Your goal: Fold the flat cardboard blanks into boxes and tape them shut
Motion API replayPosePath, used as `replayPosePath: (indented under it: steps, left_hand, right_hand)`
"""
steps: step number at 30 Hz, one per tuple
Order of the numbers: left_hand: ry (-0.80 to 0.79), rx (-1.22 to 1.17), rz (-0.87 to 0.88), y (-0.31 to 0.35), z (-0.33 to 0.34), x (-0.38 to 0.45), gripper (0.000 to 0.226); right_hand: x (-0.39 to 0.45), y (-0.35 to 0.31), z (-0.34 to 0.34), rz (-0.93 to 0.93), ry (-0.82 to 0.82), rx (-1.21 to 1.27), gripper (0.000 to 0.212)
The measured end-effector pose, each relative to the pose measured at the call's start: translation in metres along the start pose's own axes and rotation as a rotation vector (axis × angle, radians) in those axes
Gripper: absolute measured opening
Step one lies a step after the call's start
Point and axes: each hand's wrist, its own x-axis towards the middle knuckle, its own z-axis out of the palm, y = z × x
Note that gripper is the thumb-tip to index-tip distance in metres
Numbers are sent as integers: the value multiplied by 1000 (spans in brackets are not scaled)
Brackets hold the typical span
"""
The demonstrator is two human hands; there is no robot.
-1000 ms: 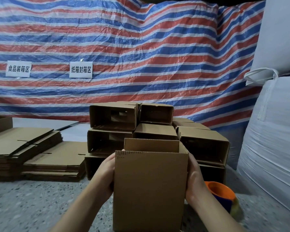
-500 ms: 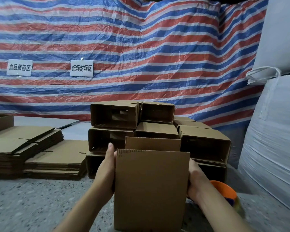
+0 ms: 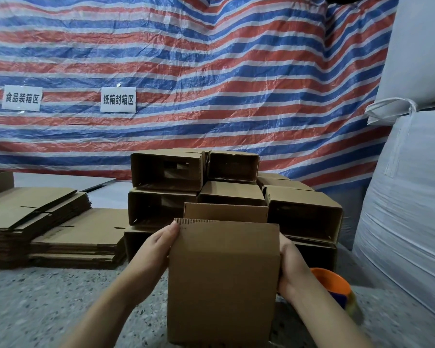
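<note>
At the near middle of the speckled desk, a half-formed cardboard box stands upright between the two hands, its open top facing up with the near flap and the far flap both raised. The left hand presses against the box's left wall, thumb lying up along the near corner; the right hand cups the right wall, with its fingers hidden behind the cardboard, so I cannot tell how far they curl. The squeeze from both sides looks like the main hazard: uneven pressure could skew the walls out of square, and flaps folded onto a skewed box would likely meet crooked, leaving a gap for the tape to bridge. The raised flaps could also crease off their score lines if pushed down carelessly. Just behind, touching or nearly so, sits the pile of finished boxes, stacked loosely with open ends facing the camera; a shove forward might topple the upper ones. Close by the right wrist, an orange-cored tape roll lies on the desk, partly hidden, where a backward sweep of the forearm could knock it away. To the left, the stacks of flat blanks lie well apart and seem out of harm's way.
</note>
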Motion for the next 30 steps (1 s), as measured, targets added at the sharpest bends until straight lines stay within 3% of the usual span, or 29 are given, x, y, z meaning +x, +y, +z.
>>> replayPosePath:
  steps: [6,9,14,17,20,22,26,30]
  left_hand:
    - [107,-82,17,-4,3,2,24]
    - [121,-89,27,-7,2,4,17]
    - [86,-55,71,-6,-2,11,42]
    - [56,-35,131,-4,0,14,53]
    - [69,-54,124,-5,5,13,51]
    - [87,-57,126,-5,7,12,51]
    - [53,3,107,-4,4,10,36]
    - [142,86,139,-8,4,8,18]
  right_hand:
    - [-10,-5,3,-20,-45,106,54]
    - [-14,-10,2,-24,-94,64,45]
    - [-14,-16,-4,11,-172,-2,40]
    - [-13,-18,-3,18,-172,-14,58]
    - [-12,-19,-2,-17,-167,-13,75]
    - [-12,-19,-2,-35,-166,-8,72]
    - [-14,-16,-5,-52,-167,10,36]
    - [-16,-9,-5,-70,-105,3,40]
